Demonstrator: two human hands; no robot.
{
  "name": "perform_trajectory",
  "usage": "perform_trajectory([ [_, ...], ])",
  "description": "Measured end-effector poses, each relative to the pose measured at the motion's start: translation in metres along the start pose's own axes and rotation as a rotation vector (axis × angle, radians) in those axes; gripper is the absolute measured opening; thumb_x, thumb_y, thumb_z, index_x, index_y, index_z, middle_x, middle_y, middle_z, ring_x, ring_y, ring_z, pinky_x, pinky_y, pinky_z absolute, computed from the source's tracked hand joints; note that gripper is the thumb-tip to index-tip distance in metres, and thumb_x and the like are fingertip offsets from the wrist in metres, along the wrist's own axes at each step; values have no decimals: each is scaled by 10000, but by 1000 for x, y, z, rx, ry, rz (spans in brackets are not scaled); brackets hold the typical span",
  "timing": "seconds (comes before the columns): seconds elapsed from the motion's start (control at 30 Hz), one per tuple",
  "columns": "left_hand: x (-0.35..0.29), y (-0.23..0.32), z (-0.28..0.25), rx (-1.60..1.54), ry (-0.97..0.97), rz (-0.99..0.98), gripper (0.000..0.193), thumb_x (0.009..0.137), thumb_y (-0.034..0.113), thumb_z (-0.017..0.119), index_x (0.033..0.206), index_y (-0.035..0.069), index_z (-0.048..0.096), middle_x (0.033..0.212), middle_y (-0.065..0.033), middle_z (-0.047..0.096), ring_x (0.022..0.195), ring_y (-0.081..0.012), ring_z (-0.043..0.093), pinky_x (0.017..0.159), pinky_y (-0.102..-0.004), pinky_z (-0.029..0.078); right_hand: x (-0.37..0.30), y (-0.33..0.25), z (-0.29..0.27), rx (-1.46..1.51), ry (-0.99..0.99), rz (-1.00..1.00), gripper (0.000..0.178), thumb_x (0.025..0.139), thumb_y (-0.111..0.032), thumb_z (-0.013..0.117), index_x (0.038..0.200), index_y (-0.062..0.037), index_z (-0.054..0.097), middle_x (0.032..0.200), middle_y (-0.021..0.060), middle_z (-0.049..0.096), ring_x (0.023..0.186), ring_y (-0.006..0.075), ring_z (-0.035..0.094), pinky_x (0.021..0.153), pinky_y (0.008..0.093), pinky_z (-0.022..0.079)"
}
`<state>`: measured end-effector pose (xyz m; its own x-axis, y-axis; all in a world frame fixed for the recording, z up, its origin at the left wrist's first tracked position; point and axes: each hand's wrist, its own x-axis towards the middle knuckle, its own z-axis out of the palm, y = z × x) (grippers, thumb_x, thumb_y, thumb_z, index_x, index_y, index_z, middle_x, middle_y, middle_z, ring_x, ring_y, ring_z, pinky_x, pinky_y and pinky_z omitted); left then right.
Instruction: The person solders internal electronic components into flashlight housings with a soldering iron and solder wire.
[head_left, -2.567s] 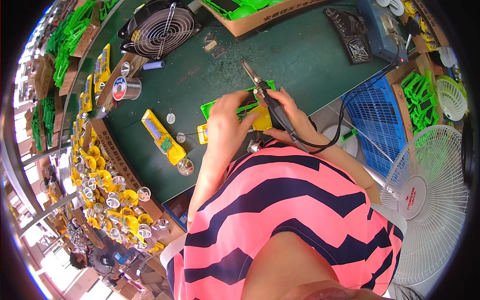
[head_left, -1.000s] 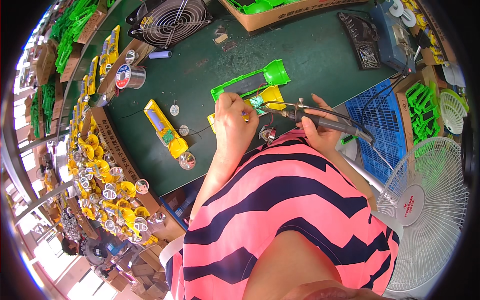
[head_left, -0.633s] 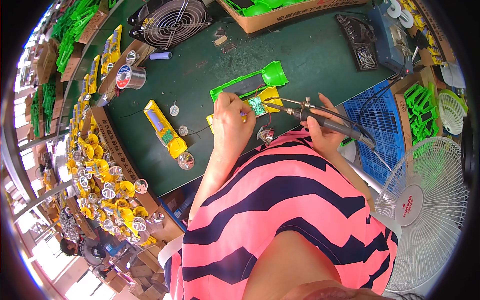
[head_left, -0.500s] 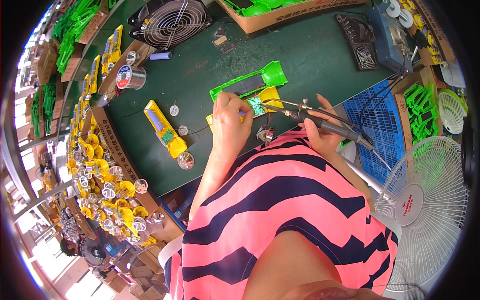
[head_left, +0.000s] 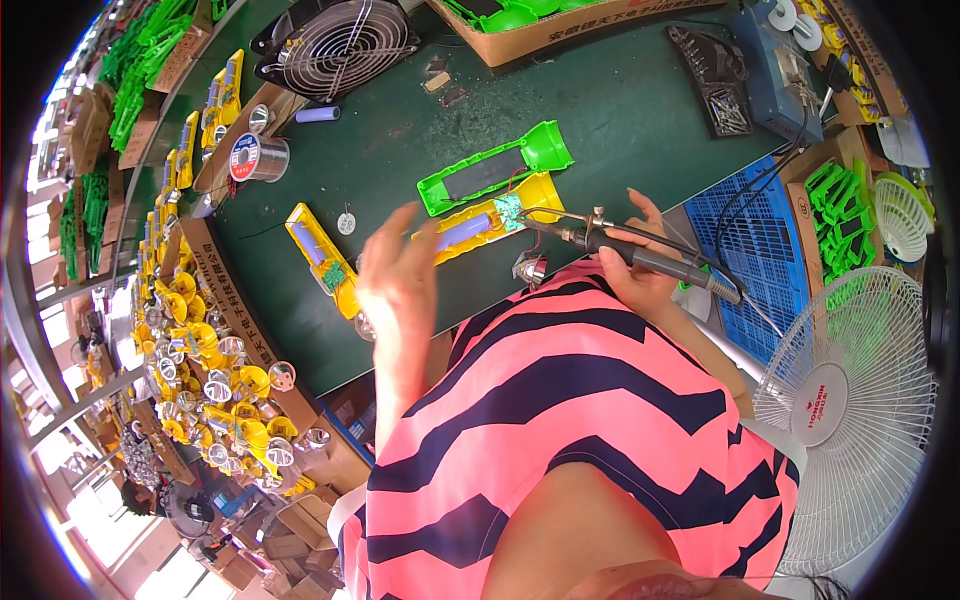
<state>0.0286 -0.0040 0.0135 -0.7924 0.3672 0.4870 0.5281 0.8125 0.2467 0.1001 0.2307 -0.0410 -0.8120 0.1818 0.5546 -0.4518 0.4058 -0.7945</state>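
My right hand (head_left: 642, 280) grips a soldering iron (head_left: 705, 278) with a thin metal tube along its side. Its tip reaches the green circuit board (head_left: 508, 211) in a yellow flashlight housing (head_left: 541, 190). A lilac cylindrical battery (head_left: 463, 234) lies in that housing, and a shiny reflector (head_left: 531, 268) sits beside it. My left hand (head_left: 398, 285), blurred, is off the housing with its fingers apart, partly covering a second yellow housing (head_left: 318, 252) and its reflector. Just beyond the first housing lies an empty-looking green shell (head_left: 548, 147).
A solder spool (head_left: 262, 157), a loose battery (head_left: 318, 114) and a black fan (head_left: 340, 45) stand far left. A carton of yellow housings (head_left: 205, 240) lines the left edge. At the right are a screw tray (head_left: 728, 105), a blue crate (head_left: 755, 240) and a white fan (head_left: 850, 420).
My left hand has let go of the yellow housing and moved left toward the second one, uncovering the battery. The soldering iron has shifted only slightly, with its tip still at the board.
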Motion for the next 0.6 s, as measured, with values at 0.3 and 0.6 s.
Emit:
perform_trajectory([
  [0.3,-3,28,36,-295,-67,15,185,642,8,669,811,80,646,698,-35,534,619,-195,542,533,-284,430,2,-1,-3,23,45,71,163,680,-43,646,834,-4,609,626,45,592,569,119,532,951,459,326],
  [0.6,-4,25,31,-69,-219,252,288,611,59,595,896,47,637,743,-30,467,657,-166,505,523,-279,447,3,-5,0,82,66,140,162,677,-16,635,835,-4,602,616,32,615,585,106,557,956,452,316],
])
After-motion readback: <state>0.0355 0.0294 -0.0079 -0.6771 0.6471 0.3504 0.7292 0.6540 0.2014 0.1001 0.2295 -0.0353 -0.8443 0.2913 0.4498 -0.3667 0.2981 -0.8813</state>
